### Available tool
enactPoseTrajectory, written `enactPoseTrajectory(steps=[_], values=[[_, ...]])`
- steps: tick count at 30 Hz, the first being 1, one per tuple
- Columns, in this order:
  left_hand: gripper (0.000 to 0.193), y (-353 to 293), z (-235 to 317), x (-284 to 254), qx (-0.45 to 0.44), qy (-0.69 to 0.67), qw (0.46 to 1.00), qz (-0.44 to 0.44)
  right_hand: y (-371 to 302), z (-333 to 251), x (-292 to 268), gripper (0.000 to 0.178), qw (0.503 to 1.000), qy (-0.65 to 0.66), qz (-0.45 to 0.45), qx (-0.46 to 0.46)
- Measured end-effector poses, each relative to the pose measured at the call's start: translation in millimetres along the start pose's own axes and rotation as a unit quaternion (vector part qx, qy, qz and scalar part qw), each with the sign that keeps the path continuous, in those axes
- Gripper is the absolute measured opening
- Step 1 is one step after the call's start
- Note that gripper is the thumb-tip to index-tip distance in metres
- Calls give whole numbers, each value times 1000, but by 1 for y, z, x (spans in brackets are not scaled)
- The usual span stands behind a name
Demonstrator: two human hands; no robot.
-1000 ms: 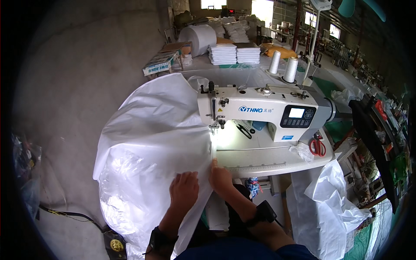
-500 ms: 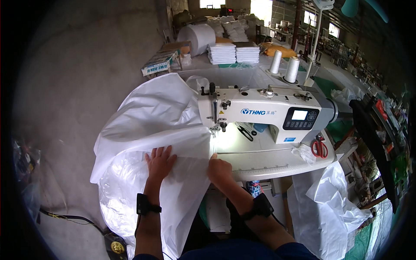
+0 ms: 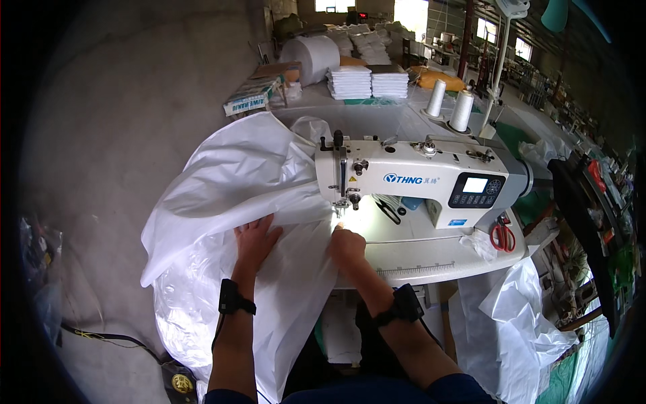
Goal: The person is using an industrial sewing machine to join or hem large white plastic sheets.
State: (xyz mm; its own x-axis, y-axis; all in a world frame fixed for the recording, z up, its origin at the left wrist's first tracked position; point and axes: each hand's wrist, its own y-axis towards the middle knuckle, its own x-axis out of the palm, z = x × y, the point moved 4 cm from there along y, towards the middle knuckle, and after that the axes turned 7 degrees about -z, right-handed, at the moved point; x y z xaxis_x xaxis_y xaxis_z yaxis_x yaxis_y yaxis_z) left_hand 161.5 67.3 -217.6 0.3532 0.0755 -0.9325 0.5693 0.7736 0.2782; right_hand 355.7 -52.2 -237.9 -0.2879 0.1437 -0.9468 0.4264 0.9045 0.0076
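Note:
A large white plastic-like sheet (image 3: 296,262) is draped over the left of the sewing machine (image 3: 410,168) and hangs down toward my lap. My left hand (image 3: 257,242) lies on it, fingers stretched out and thumb apart. Close to the lit needle area, my right hand (image 3: 347,248) is closed on the sheet's right edge, its index finger pointing at the presser foot (image 3: 340,210). The fingertips' exact grip is partly hidden. Clear, shiny film (image 3: 182,303) shows along the sheet's lower left.
Red-handled scissors (image 3: 502,237) rest on the machine bed's right end, and black thread snips (image 3: 389,211) lie under the arm. Two white thread cones (image 3: 461,111) stand behind. Folded white stacks (image 3: 350,83) and a big white roll (image 3: 311,59) sit farther back. Crumpled white sheeting (image 3: 518,310) hangs at right.
Both hands have moved forward, the left sliding up the sheet and the right coming closer to the presser foot. The sheet has shifted forward with them. The whole view has shifted slightly.

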Motion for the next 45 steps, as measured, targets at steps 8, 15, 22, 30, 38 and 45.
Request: enactPoseTrajectory(steps=[8, 15, 22, 30, 38, 45], values=[[49, -3, -11, -8, -21, 113, 993, 22, -2, 0, -4, 26, 1000, 11, -22, 0], [47, 3, -50, -25, 0, 205, 979, 19, 1, 8, 1, 25, 1000, -6, -4, -20], [37, 17, -128, -63, -123, 238, 963, 17, 14, 4, -2, 21, 999, -21, 4, -40], [20, 15, -140, -162, -93, 156, 953, 241, -3, 4, -4, 20, 998, -18, 25, -50], [6, -60, 10, -295, 161, 322, 926, 113, -6, 11, -4, 16, 976, 67, 189, -88], [12, -201, 88, -175, 155, -79, 849, -498, -115, -15, 10, 45, 774, 608, -177, -6]])
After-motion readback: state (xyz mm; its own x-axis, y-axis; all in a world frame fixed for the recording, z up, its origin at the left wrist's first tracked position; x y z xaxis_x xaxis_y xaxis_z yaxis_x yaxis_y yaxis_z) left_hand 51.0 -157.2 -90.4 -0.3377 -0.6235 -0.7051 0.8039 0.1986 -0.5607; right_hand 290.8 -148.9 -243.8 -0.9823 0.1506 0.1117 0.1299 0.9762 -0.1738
